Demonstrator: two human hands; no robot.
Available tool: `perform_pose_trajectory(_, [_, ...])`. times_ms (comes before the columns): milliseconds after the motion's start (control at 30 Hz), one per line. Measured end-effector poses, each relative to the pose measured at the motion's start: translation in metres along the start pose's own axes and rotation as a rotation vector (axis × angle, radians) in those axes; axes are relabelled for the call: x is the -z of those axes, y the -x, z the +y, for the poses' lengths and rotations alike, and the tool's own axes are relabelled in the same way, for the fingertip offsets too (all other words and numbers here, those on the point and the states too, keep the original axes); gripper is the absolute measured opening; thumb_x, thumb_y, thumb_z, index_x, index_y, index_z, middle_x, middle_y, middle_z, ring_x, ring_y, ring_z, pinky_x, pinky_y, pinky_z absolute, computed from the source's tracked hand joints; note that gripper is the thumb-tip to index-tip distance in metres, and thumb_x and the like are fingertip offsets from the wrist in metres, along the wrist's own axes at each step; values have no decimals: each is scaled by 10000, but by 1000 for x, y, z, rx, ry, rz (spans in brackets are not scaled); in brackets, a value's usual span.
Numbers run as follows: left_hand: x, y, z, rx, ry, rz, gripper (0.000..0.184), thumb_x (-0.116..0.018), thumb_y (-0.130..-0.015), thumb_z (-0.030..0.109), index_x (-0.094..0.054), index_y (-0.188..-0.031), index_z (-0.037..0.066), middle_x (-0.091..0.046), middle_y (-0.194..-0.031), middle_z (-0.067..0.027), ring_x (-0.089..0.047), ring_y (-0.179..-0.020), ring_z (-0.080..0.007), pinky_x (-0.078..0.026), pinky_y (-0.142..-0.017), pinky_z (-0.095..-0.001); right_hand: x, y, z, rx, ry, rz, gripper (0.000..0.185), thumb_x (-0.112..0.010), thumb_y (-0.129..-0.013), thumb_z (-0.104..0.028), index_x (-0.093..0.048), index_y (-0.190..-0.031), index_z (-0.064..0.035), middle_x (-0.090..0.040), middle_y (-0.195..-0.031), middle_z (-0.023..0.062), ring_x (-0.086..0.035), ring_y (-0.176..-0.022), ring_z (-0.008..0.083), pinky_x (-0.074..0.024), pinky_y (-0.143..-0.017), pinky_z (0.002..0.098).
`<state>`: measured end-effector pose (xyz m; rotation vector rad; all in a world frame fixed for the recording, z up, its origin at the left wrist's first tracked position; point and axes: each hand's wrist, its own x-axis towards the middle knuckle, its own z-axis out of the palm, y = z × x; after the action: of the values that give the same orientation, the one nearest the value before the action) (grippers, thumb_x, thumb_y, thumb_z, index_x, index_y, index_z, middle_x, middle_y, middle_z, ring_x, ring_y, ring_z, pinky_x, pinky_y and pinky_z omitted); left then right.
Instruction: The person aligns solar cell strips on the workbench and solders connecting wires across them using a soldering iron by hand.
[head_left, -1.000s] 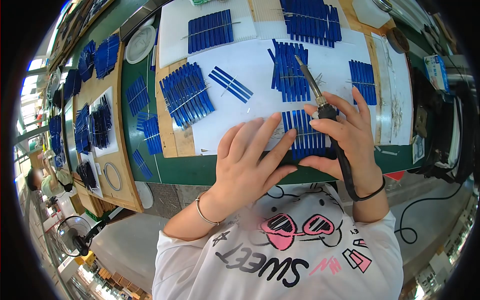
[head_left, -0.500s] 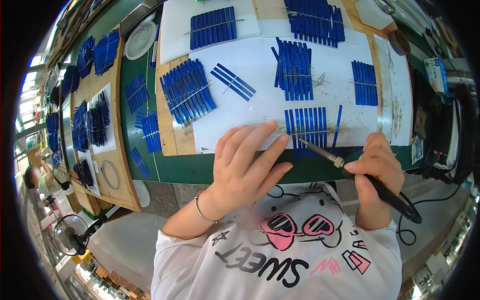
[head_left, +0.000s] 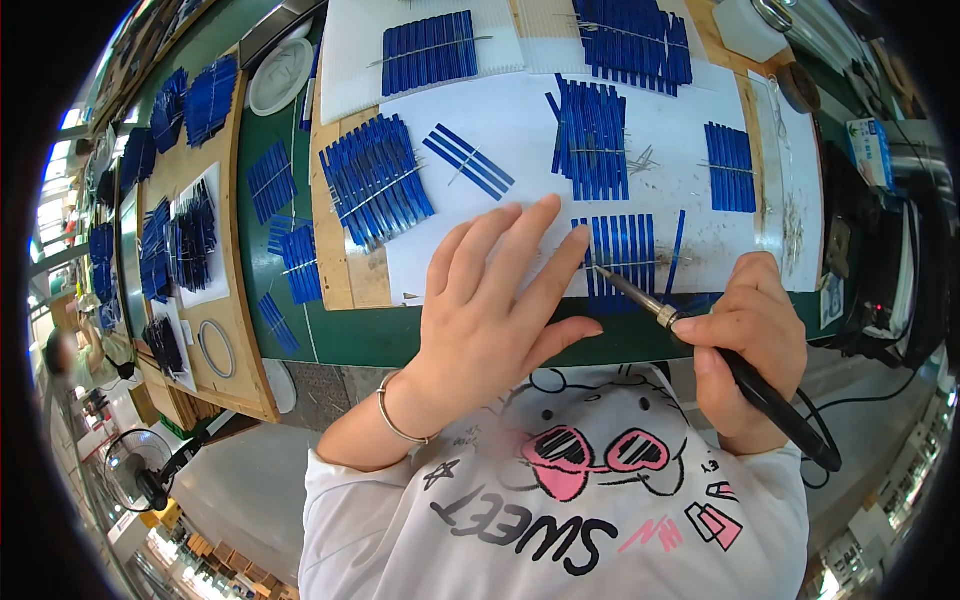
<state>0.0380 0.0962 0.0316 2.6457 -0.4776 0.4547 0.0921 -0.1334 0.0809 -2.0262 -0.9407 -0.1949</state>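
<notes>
My right hand [head_left: 750,350] grips the black handle of a soldering iron [head_left: 770,400]. Its tip rests at the left end of a row of narrow blue strips [head_left: 622,245], where a thin wire crosses them. My left hand [head_left: 500,300] is open, fingers spread over the white sheet, with the index fingertip at the row's left edge. A single blue strip [head_left: 676,250] lies just right of the row. Above it sits a thicker stack of blue strips [head_left: 592,140], and short loose wires [head_left: 645,160] lie alongside.
More strip bundles lie left [head_left: 375,180], at the back [head_left: 430,52] and right [head_left: 730,165]. A round white dish [head_left: 280,78] stands at the back left. The iron's black cord [head_left: 820,430] hangs at the right. Another person [head_left: 85,350] is at the far left.
My left hand has shifted upward and slightly right, its fingers farther onto the sheet. The soldering iron has moved only slightly, with its tip still at the row's left end.
</notes>
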Motion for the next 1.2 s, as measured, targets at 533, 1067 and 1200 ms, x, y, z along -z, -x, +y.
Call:
perform_pose_trajectory(533, [3, 22, 17, 24, -12, -155, 705, -717, -722, 534, -633, -1303, 142, -496, -1434, -143, -476, -1250, -325, -342, -1075, -459, 8, 11, 18, -23, -138, 110, 174, -640, -697, 55, -668, -845, -32, -529, -666, 48, -436, -634, 189, -326, -605, 322])
perform_pose_trajectory(1067, [-33, 16, 46, -265, 24, -367, 401, -561, -875, 200, -623, -1268, 149, -545, -1409, -58, -532, -1240, -175, -405, -1075, -349, -6, 46, 63, -108, 47, 426, 328, -583, -854, 47, -587, -1181, 50, -577, -1114, 166, -544, -993, 209, -421, -928, 315])
perform_pose_trajectory(1200, [-25, 13, 37, -400, 52, -285, 397, -632, -839, 168, -641, -1234, 125, -570, -1375, -74, -559, -1191, -187, -433, -1015, -335, -5, 46, 63, -137, 55, 409, 318, -588, -858, 38, -585, -1176, 49, -572, -1070, 148, -535, -988, 205, -418, -914, 306])
